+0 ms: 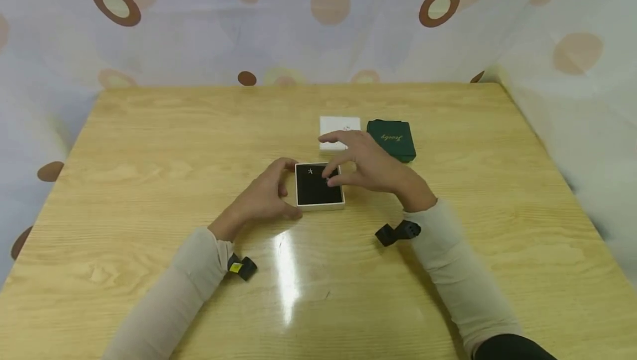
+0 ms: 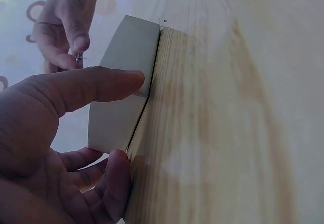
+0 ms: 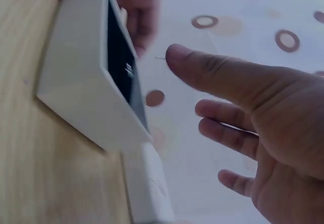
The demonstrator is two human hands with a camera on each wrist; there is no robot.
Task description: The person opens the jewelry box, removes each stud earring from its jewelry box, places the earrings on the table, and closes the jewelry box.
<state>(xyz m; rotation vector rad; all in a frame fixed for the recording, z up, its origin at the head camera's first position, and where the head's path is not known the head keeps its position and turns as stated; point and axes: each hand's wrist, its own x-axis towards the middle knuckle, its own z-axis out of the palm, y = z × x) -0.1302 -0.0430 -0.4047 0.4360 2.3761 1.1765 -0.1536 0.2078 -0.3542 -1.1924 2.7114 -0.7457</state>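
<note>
My left hand (image 1: 264,191) grips the left side of a small open white box (image 1: 320,208), thumb along the near wall and fingers round the far corner. A black insert (image 1: 311,194) fills the box, and a small silver earring (image 1: 311,171) sits in it near the far left. Over the box's right part, my right hand (image 1: 370,163) pinches another tiny silver earring (image 2: 79,57) between thumb and index finger. A thin post (image 3: 160,58) sticks out past the right thumb in the right wrist view. The other right fingers are spread apart.
Behind the box lies a white lid (image 1: 330,123) with small red print, partly covered by the right hand. A dark green jewelry box (image 1: 398,141) with gold lettering is right of it. All stand on a wooden table (image 1: 174,144) backed by a patterned curtain (image 1: 288,28).
</note>
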